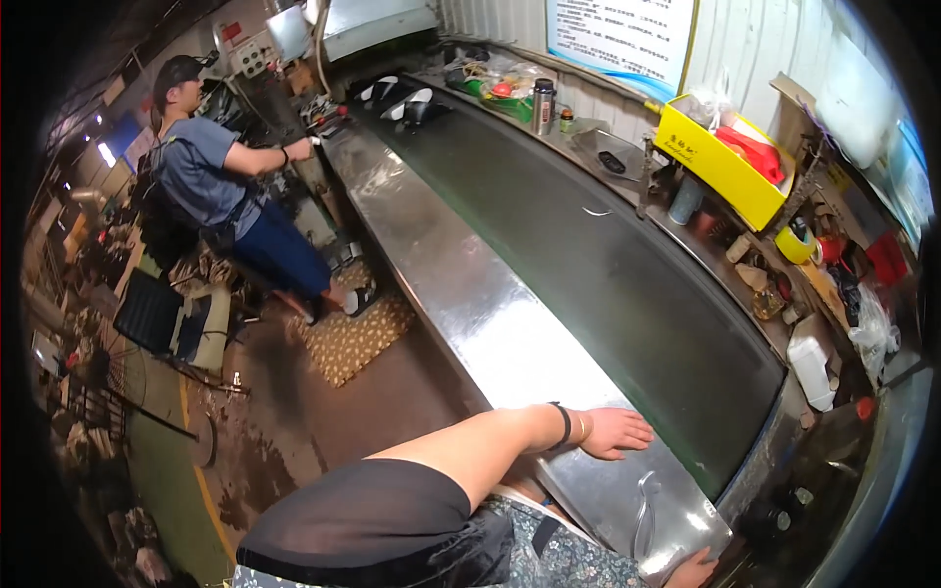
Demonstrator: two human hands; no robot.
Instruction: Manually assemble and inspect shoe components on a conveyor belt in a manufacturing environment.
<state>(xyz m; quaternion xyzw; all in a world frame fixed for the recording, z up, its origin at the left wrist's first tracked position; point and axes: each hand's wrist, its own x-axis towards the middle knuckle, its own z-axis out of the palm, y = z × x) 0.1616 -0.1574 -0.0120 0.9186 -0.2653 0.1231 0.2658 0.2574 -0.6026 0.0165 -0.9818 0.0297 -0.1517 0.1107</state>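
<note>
My left hand (616, 432) lies palm down on a long shiny metal ledge (520, 333), its fingers stretched out and holding nothing. A dark band and a thin bracelet circle that wrist. Lower right, my right hand (693, 570) touches the ledge's near corner; the picture's edge cuts off most of it, and the visible fingers look extended. Between the hands lies a slim metal tool with a looped end (644, 512), perhaps scissors; its exact kind is unclear. Beyond the ledge runs a wide dark belt-like surface (676, 323), with a small pale curved strip (595, 211) on it.
Another person (211, 167) stands at the ledge's far left, on a patterned mat (355, 338), near a chair (162, 318). Black-and-white shoe-like pieces (412, 106) lie at the belt's far end. Along the wall shelf are a flask (543, 106), a yellow box (720, 162) and a white jug (812, 372).
</note>
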